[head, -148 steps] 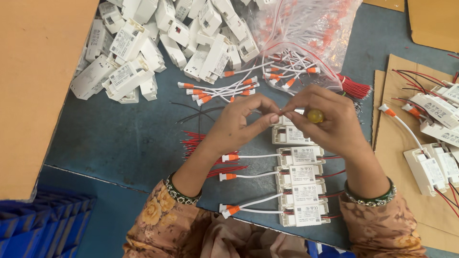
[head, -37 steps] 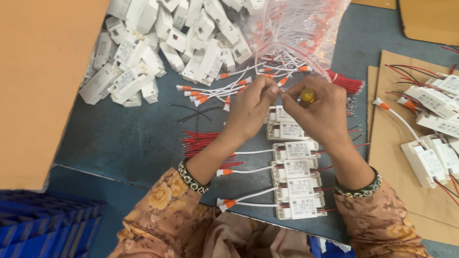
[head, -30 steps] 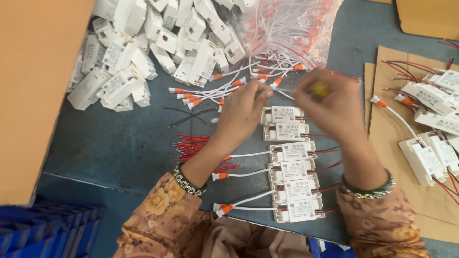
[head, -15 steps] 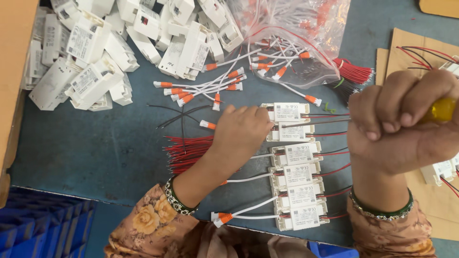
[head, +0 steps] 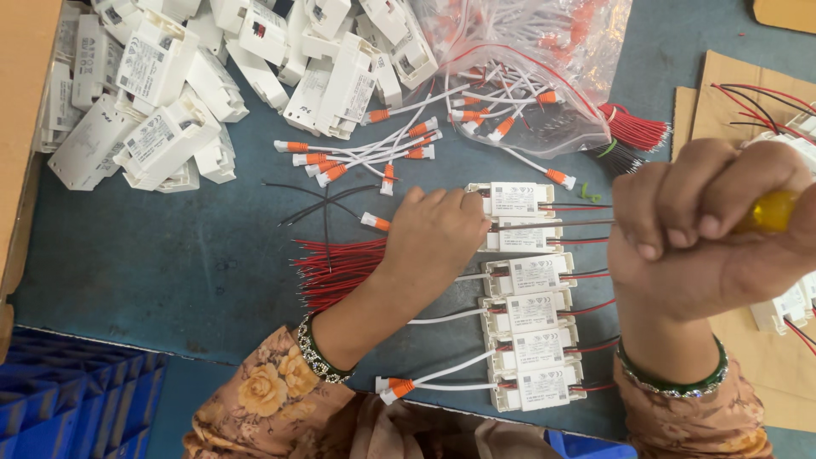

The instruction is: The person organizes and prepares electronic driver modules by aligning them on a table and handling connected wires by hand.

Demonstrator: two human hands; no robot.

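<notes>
Blue-grey surface (head: 170,272) carried a heap of white plastic boxes (head: 161,127) far behind the column of wired boxes (head: 529,319), plus a clear bag of white leads (head: 527,59) with orange ends just behind that column. Loose red wires (head: 336,268) lay to the left of the column, thin black wires (head: 327,200) behind those. Cardboard sheet (head: 748,93) sat to the right of the column with more boxes and wires on it.

Change from a second earlier: both hands had been together over the top of the column, working one box with the tool. Now they had split. Right hand (head: 710,234) had lifted up off the column toward the camera, to the right of it, fist fully closed around a yellow-handled tool (head: 769,212); only the handle end showed, tip hidden, likely a screwdriver. Left hand (head: 438,234) stayed down at the left edge of the column, lying over the left ends of the top two boxes, fingers (head: 416,200) curled down on the surface; could not tell if its grip had hold of a lead or was just pressing.

Judged: work with the tool on the top box (head: 512,200) looked finished or paused, left hand steadying or sorting leads there. Six boxes lay in the column, wires out both sides.
</notes>
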